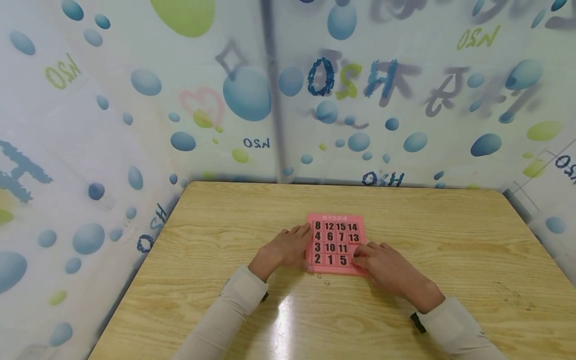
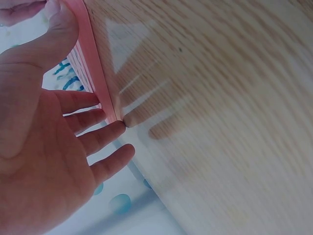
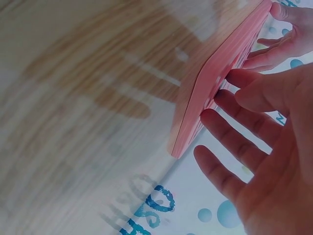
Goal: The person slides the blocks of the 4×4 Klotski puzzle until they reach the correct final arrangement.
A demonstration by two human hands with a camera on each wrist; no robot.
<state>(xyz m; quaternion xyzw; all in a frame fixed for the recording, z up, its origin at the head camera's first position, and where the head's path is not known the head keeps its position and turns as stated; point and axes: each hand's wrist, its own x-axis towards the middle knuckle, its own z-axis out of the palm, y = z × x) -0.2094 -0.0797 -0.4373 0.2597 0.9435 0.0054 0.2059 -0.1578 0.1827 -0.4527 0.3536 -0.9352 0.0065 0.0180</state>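
The head view is bright, the pink square board of black-numbered tiles (image 1: 337,270) legible; white glare (image 1: 282,325) streaks the pale yellow wood-grain table (image 1: 216,225). Both wrist views are dimmer and hazier, with dark finger-shaped patches (image 2: 166,125) across the table.

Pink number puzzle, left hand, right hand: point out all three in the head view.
Pink number puzzle (image 1: 331,247): head view, on its numbered face, near the middle.
Left hand (image 1: 288,248): head view, on the back of the hand.
Right hand (image 1: 390,268): head view, on the back of the hand.
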